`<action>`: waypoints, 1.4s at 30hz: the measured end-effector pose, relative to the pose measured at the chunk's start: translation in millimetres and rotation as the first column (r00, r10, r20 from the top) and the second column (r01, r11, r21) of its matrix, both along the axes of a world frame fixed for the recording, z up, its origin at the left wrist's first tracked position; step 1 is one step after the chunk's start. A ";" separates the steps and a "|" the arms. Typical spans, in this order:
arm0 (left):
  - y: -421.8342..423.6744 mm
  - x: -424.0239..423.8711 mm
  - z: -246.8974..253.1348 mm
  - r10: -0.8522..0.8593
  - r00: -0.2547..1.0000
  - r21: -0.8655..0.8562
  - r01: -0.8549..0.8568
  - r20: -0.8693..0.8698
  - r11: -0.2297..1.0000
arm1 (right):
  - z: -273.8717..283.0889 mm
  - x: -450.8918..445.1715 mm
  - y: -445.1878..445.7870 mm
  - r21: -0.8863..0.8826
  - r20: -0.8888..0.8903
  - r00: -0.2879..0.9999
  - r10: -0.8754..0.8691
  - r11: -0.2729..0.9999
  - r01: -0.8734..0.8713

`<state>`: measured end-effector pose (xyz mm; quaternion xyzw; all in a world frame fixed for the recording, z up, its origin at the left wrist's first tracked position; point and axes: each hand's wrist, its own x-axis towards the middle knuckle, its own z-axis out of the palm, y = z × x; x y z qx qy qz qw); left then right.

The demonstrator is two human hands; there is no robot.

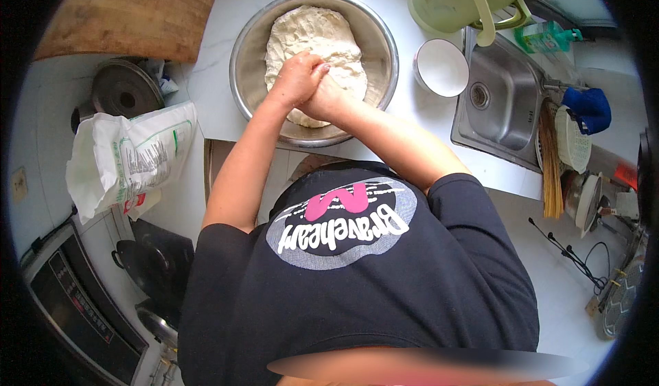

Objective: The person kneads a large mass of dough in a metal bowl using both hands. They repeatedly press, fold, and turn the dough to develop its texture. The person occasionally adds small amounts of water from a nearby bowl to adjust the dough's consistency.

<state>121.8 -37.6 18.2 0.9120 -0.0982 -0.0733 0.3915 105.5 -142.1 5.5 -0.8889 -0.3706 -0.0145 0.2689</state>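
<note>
A large pale mass of dough (314,30) lies in a wide stainless steel bowl (378,51) on the white counter before me. Curled fingers press my left hand (296,77) against the dough's near half. Touching it and partly overlapped by it is my right hand (327,97), also low over the dough. The right fingers are mostly hidden, so their grip is unclear. Bits of dough cling to the left hand. The dough's surface is rough and dented.
To the bowl's right stand a white bowl (441,67) and a green plastic pitcher (448,2), beside a steel sink (507,92). A wooden board (128,15) occupies the far left. Nearer are an opened white sack (139,154) and a pot lid (126,90). Chopsticks (552,169) hang right.
</note>
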 end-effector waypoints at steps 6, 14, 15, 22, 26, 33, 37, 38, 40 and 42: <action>-1.2 -17.7 26.7 -0.095 0.991 -0.109 0.105 0.092 0.988 | -21.8 0.0 -9.3 0.020 0.054 0.998 0.014 1.000 -0.016; -3.8 -42.4 42.6 -0.226 0.970 -0.059 0.232 0.089 0.971 | 1.2 -14.4 -32.3 0.183 -0.285 0.954 -0.093 0.972 0.149; -1.5 -45.8 43.4 -0.217 0.972 -0.031 0.221 0.086 0.975 | 2.2 -15.9 -32.7 -0.013 -0.214 0.971 -0.103 0.995 0.103; 8.2 -40.5 28.0 0.128 0.979 -0.128 -0.108 0.161 0.986 | 19.0 -10.1 -48.3 -0.562 0.115 0.991 0.075 0.827 0.003; -21.1 -41.8 44.9 -0.003 0.983 -0.176 0.036 0.182 0.984 | 0.6 -8.9 -47.5 -0.277 0.144 0.989 -0.029 0.958 0.069; -39.8 -31.7 41.1 0.030 0.998 -0.068 -0.026 0.060 0.997 | -14.1 -12.0 -37.2 -0.392 0.330 0.944 -0.006 0.909 0.143; -40.3 -21.4 42.3 -0.010 0.996 -0.078 0.003 -0.084 0.997 | -18.0 -12.1 -29.4 -0.338 0.136 0.989 -0.059 0.936 0.102; -38.3 -19.1 43.3 -0.018 0.994 -0.063 0.011 -0.111 0.998 | -22.0 -11.2 -29.4 -0.218 0.048 0.997 -0.061 0.974 0.070; -32.6 -13.9 40.8 -0.056 0.990 -0.045 0.050 -0.133 0.998 | -37.2 -7.9 -21.2 -0.174 0.116 0.993 -0.022 0.984 0.042; -23.4 -15.6 43.2 -0.025 0.983 -0.081 0.010 -0.181 0.997 | -36.4 -9.6 -27.4 -0.450 0.203 0.972 0.118 0.893 -0.015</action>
